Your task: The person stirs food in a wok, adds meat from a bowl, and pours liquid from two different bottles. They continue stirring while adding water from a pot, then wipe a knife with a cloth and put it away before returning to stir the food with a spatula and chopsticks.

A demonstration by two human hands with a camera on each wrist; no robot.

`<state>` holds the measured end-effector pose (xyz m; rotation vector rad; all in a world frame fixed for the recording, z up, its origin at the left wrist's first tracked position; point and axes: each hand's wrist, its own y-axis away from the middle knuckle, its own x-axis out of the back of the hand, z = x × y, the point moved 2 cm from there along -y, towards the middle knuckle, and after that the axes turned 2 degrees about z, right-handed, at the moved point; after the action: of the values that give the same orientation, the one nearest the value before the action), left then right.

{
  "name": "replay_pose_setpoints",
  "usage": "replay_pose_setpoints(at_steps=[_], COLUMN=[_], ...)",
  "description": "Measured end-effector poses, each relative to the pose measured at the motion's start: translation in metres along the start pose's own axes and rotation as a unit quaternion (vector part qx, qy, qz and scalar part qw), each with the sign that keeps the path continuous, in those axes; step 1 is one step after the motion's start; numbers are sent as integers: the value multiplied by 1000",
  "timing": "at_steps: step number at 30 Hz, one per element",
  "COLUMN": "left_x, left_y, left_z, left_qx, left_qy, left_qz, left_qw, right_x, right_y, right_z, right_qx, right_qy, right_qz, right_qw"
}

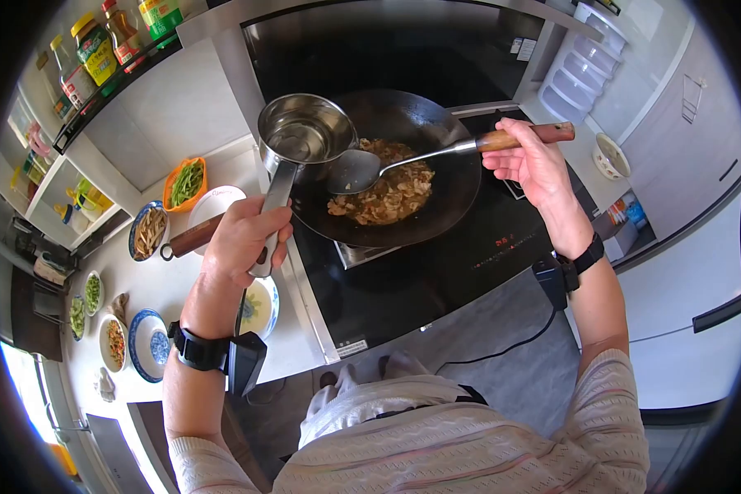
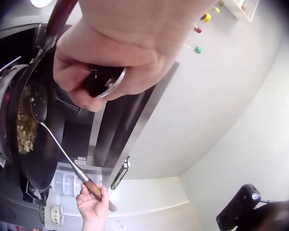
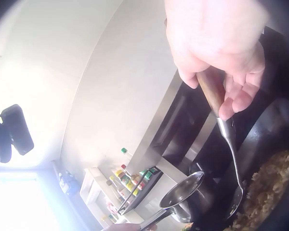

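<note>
My left hand grips the long metal handle of a steel saucepan, its fingers curled round it. The saucepan is raised over the left side of a dark wok and overlaps its rim in the head view. Browned chopped food lies in the wok. With my right hand I hold the wooden handle of a wok spatula. Its broad blade hangs face up over the food, with small bits stuck on it. The wok's wooden handle runs behind my left hand.
The wok sits on a black cooktop. On the left counter stand an orange basket of green vegetables, an oval dish of pale strips, a blue-rimmed plate and small bowls. Sauce bottles line a shelf above.
</note>
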<state>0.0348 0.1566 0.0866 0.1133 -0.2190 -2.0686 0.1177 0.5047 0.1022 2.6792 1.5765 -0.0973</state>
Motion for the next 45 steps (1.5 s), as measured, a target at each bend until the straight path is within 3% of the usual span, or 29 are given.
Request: replay_pose_setpoints(at_steps=[7,15,18,22,25,27,31,35,37,40,41,45], left_x=[3,39,64,107,147,171,215,236,238,240,240,234], left_y=[-3,17,36,68,91,107,135,154,158,159,159,155], left_z=[0,5,8,8,-4,-16,-44,-81,-98,-134,-145,-183], left_qx=[-3,-2,-13,-42,-63,-76,-82,-78,-65,-48,-45,-22], left_qy=[-2,183,188,190,158,155,159,191,201,228,230,268], left_qz=[20,34,74,101,127,128,143,174,189,197,199,215], left_qw=[1000,983,979,976,977,977,973,963,959,952,951,939], right_x=[4,11,13,2,-19,-46,-84,-85,-89,-95,-97,-104], right_y=[-5,-8,-10,-23,-33,-31,1,23,29,34,34,27], right_z=[5,-6,-21,-37,-35,-31,-34,-63,-74,-87,-93,-114], right_qx=[-14,2,94,151,208,273,272,247,239,251,221,195], right_qy=[-3,4,48,118,166,203,297,336,321,335,283,261], right_qz=[-6,-15,-10,-10,-60,-114,-229,-304,-307,-233,-236,-265], right_qw=[1000,1000,994,981,962,934,886,857,863,878,903,908])
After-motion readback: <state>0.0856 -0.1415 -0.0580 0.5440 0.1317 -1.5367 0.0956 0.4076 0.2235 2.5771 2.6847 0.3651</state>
